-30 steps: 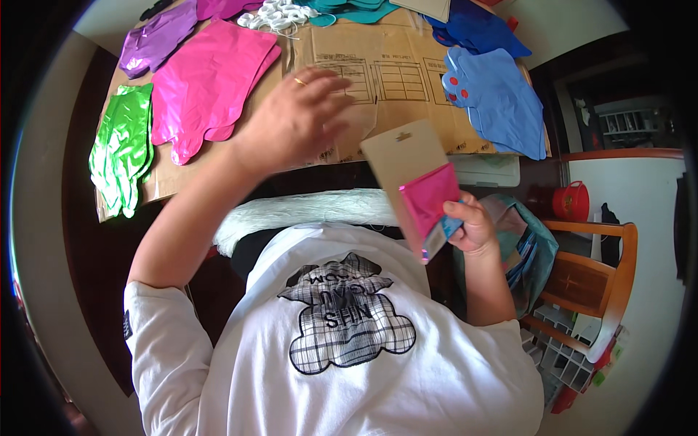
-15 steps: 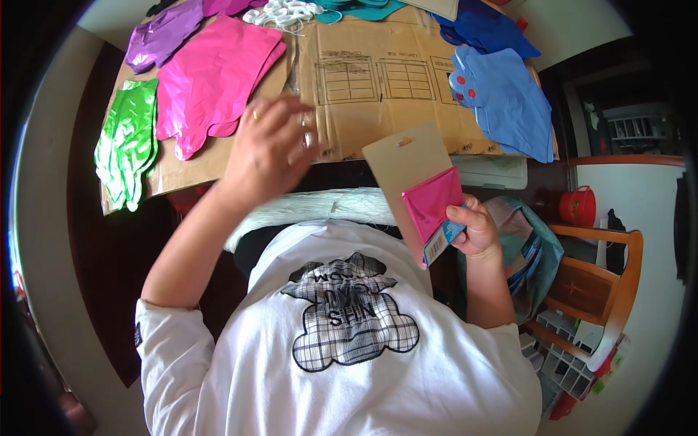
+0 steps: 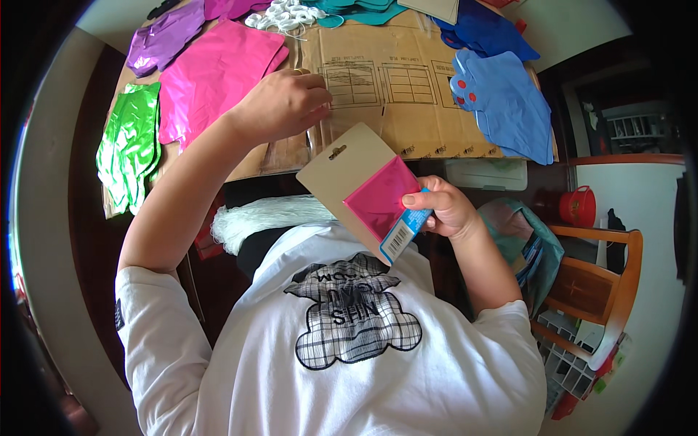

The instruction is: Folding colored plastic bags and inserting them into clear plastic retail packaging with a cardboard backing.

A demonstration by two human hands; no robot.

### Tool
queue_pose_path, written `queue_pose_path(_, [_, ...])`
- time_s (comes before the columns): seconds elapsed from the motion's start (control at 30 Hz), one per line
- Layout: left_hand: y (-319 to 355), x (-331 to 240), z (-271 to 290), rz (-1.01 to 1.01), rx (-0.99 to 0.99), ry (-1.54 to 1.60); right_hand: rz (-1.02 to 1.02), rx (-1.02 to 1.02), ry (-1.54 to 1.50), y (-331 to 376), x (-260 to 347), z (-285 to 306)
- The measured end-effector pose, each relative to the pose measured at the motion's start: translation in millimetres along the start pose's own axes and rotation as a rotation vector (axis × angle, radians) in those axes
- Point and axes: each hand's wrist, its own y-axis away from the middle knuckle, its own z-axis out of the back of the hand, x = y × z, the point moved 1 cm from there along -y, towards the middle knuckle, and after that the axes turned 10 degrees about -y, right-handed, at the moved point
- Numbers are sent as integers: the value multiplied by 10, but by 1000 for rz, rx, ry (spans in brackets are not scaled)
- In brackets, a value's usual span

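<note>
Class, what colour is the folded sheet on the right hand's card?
The folded sheet is bright pink, clearest in the head view.

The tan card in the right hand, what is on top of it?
On the tan card lie a flat pink piece and a blue label, partly covered by the right hand. The surface beneath them is hidden.

Wooden chair (image 3: 579, 292), seemingly white wall (image 3: 631, 192)

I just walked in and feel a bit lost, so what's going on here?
A person's right hand grips a tan card bearing a folded pink packet, held in front of their body. The left hand is over the cardboard, near the pink sheets; whether it holds anything is unclear. Shiny green pieces lie farther left, light blue ones at the right.
</note>
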Motion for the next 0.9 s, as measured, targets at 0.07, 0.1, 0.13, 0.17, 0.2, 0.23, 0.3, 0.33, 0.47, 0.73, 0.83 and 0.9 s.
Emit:
queue_pose_path(0.07, [-9, -81, 33, 78, -29, 81, -17, -32, -14, -39, -15, 14])
queue_pose_path(0.1, [-6, -76, 27, 66, -44, 83, -28, -51, -25, -61, -19, 22])
queue_pose_path(0.13, [-9, -60, 10, 53, -59, 85, -39, -71, -35, -74, -18, 27])
queue_pose_path(0.17, [-15, -39, -9, 40, -75, 87, -41, -75, -45, -78, -10, 29])
queue_pose_path(0.2, [-22, -9, -27, 24, -52, 71, -45, -77, -54, -85, 5, 28])
queue_pose_path(0.23, [-34, 30, -48, 8, -30, 55, -48, -79, -63, -90, 17, 24])
queue_pose_path(0.3, [-72, 86, -70, -40, 2, -8, -38, -73, -102, -102, 42, 8])
queue_pose_path(0.33, [-102, 103, -77, -72, 12, -56, -32, -70, -122, -103, 51, 3])
queue_pose_path(0.47, [-105, 69, -107, -134, -59, -160, -12, -90, -101, -95, 31, 38])
queue_pose_path(0.73, [-50, -240, -10, -55, 28, -120, 62, -94, -26, -71, 34, -69])
queue_pose_path(0.83, [-22, -335, 27, -68, 97, -137, 158, -238, 28, 8, 16, -143])
queue_pose_path(0.9, [-32, -404, 82, -83, 113, -138, 204, -256, 66, 24, -75, -152])
